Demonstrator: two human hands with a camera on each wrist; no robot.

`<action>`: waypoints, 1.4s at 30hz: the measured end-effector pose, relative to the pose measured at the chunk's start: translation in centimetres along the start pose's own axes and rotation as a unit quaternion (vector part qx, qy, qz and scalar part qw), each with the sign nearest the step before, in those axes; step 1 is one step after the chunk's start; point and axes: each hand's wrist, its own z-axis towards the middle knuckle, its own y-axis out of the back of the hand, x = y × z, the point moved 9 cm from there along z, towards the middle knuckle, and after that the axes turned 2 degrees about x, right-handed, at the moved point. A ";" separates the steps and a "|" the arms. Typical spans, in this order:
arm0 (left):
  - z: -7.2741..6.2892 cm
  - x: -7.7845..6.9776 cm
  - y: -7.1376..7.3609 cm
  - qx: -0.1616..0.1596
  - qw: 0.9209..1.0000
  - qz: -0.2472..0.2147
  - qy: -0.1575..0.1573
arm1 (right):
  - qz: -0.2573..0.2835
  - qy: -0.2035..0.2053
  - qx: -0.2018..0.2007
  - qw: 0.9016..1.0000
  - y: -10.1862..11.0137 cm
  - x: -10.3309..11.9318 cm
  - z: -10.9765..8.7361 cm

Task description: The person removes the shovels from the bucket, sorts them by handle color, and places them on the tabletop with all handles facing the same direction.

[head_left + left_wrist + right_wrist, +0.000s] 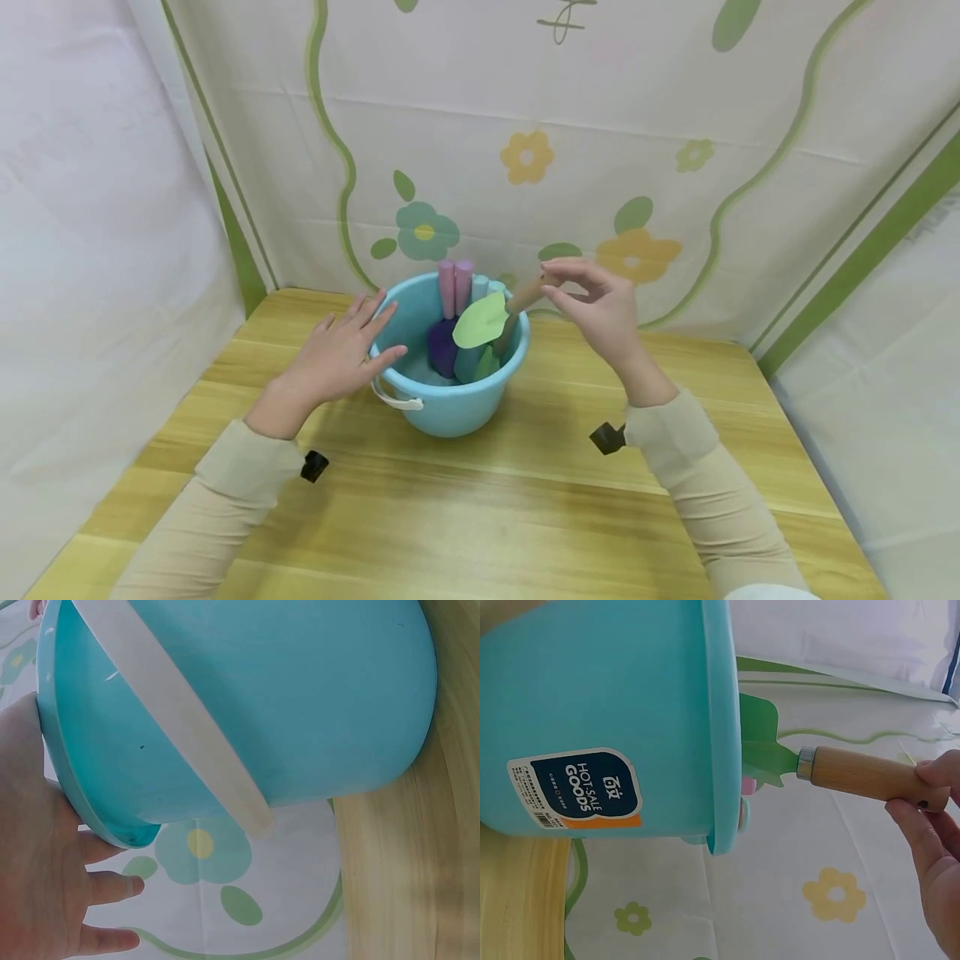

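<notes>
A light blue bucket [450,412] with a white carrying handle [397,402] stands upright on the table. My left hand [337,350] rests on its left rim, fingers spread; the left wrist view shows the palm against the rim [66,772]. With thumb and fingertips, my right hand [592,308] pinches the end of a wooden handle [862,776] on a small light green garden trowel [480,322]. Its blade tilts over the bucket's right side, partly behind the wall in the right wrist view. Inside stand tools with pink handles [455,287], light blue handles [480,287] and a dark purple head [443,348].
A wood-grain table [465,525] lies under the bucket. Close behind it hangs a white cloth [450,125] printed with flowers and vines, and white cloth walls [90,250] flank both sides. A printed label [577,787] is stuck on the bucket's side.
</notes>
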 end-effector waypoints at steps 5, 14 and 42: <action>0.2 -0.2 0.0 0.002 1.000 0.002 -0.002 | 0.018 0.006 -0.020 1.000 1.1 0.0 0.0; 0.4 -0.4 0.1 0.002 1.000 0.000 0.000 | 0.071 -0.017 -0.062 0.995 3.2 -0.8 -0.1; 0.3 -0.3 0.0 0.009 1.000 -0.005 0.003 | 0.223 -0.042 -0.204 0.952 8.5 -2.6 -1.1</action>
